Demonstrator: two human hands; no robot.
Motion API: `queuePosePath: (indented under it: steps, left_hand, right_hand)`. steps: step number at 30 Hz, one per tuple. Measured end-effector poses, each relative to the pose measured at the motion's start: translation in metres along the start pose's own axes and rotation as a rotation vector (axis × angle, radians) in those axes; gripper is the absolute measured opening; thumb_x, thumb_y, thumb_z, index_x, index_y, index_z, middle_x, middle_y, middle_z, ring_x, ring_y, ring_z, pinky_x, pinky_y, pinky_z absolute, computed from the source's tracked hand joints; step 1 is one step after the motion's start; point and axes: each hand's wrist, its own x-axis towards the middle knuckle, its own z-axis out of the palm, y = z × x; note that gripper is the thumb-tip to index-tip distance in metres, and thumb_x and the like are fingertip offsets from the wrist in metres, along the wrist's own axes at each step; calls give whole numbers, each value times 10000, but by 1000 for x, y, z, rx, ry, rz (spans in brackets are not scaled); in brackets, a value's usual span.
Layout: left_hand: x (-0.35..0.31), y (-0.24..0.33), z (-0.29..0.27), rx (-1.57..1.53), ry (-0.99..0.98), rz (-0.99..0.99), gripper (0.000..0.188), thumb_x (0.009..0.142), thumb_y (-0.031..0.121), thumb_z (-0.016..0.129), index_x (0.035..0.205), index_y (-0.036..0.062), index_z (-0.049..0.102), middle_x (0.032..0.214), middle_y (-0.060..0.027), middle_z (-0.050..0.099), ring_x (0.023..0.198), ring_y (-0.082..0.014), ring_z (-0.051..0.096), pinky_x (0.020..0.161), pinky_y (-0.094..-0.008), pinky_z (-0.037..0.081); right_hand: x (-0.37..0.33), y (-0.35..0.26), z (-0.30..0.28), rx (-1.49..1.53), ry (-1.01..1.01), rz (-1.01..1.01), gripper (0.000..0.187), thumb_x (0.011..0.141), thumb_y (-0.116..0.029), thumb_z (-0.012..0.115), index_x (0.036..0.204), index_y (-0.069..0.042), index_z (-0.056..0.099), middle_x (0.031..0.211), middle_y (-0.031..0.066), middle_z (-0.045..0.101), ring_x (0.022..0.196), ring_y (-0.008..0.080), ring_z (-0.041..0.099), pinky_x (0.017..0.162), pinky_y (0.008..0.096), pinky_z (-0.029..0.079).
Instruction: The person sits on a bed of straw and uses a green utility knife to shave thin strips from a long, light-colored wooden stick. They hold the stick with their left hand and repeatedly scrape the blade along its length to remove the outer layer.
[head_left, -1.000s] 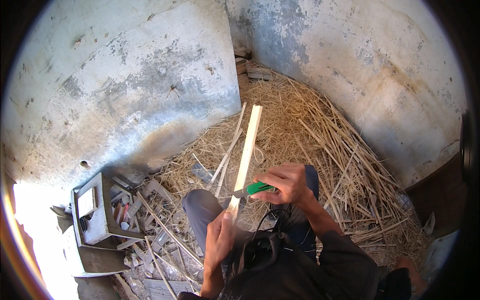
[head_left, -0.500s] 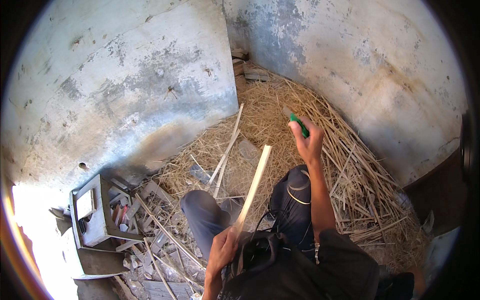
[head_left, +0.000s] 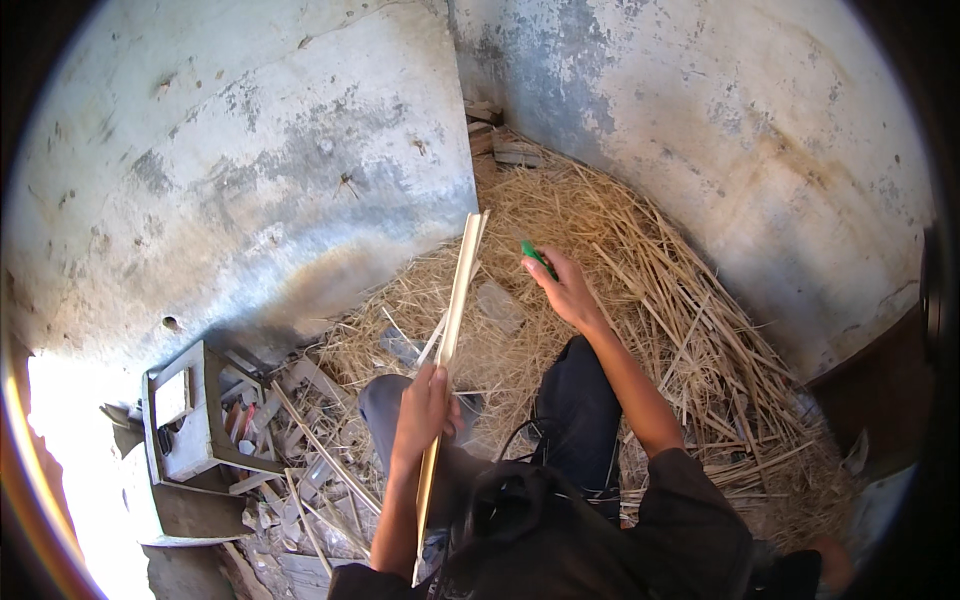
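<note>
Head view: the pale strip (head_left: 456, 300) stands out from the left hand (head_left: 424, 410) with its long axis running away from the body and leaning slightly to the right; its far end shows against the left edge of the straw heap (head_left: 600, 205). The near part passes below the hand and runs down beside the left forearm. The right hand (head_left: 563, 290) is off to the right of the strip's far half, apart from it, so the strip lies to the left of that hand. The left hand is the nearer one, being wrapped about the strip around its middle.

The left hand is curled with its fingers pressed round the strip, thumb side toward the right. The right hand is folded round a green-handled knife (head_left: 540, 261), whose handle points up and to the left, over the straw; the blade is too faint against the stalks to make out well. Knife and strip do not touch.

Both hands are held up in front of the body, the left one by the left knee (head_left: 378, 405) and the right one beyond the right knee (head_left: 580, 400). Another pale slat (head_left: 432, 341) shows behind the strip, partly hidden by it. Long stalks (head_left: 690, 290) line the heap's right edge, along the foot of the stained wall (head_left: 750, 120).
</note>
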Motion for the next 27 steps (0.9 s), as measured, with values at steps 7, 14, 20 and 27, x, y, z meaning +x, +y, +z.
queuePosePath:
  steps: [7,14,20,27]
  left_hand:
    - [48,28,8,-155,-166,67,276,1138,262,379,1122,31,530,682,-45,574,539,-177,650,496,-297,535]
    - [103,49,-1,-308,-248,65,337,1103,348,377,1051,49,524,629,-47,534,467,-174,578,447,-304,488]
    - [132,19,0,-384,-141,63,369,1095,392,356,1020,64,508,591,-43,486,403,-159,428,403,-302,388]
    - [123,3,-3,-424,-127,82,380,1107,411,300,999,92,474,557,-14,411,400,-131,344,391,-287,319]
  right_hand:
    - [-2,-6,6,-65,25,-250,474,1085,-508,553,1126,-61,706,680,51,587,558,182,559,550,366,409]
    - [14,-50,25,-221,27,-675,371,1057,-472,619,1040,-113,708,694,55,660,555,214,626,525,366,472]
    - [53,-35,38,-393,-201,-654,419,1063,-525,598,987,-128,708,611,46,618,483,184,586,478,357,432]
    - [65,-20,49,-396,-285,-665,481,1059,-565,583,941,-113,695,601,69,593,479,235,587,466,378,422]
